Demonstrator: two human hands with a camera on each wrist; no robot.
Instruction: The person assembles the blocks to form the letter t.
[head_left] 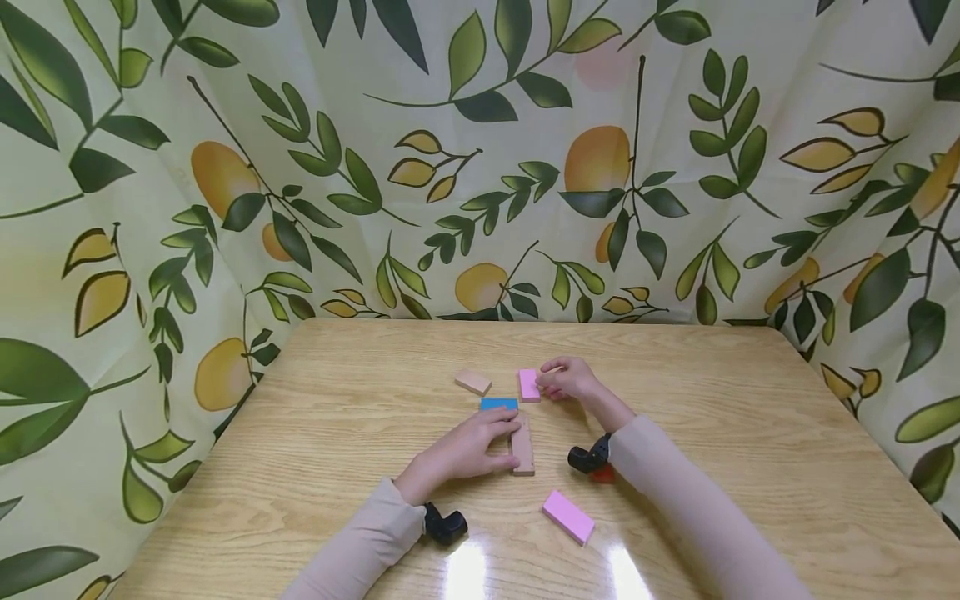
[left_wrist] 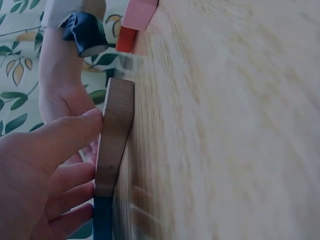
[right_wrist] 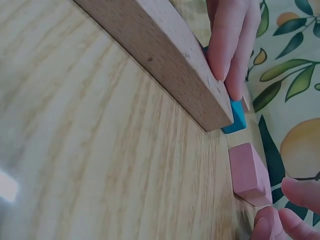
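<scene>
My left hand (head_left: 468, 446) rests over a long bare-wood block (head_left: 522, 450). In the left wrist view its thumb touches the wooden block (left_wrist: 115, 135), and the other fingers lie along the block toward the blue block (left_wrist: 102, 217). That blue block (head_left: 498, 404) sits at the far end of the wooden one, partly covered by fingers. Beside a pink block (head_left: 528, 385) is my right hand (head_left: 572, 379), fingers loosely bent, tips right at the block's right side. The right wrist view shows thumb and fingertips apart near the pink block (right_wrist: 250, 175).
A second bare-wood block (head_left: 473, 382) lies farther back on the left. Nearer me is another pink block (head_left: 568, 517). A red block (head_left: 603, 473) shows partly below the right wrist camera (head_left: 590, 456). Behind the wooden table (head_left: 675, 358) hangs a leaf-and-fruit cloth (head_left: 480, 200).
</scene>
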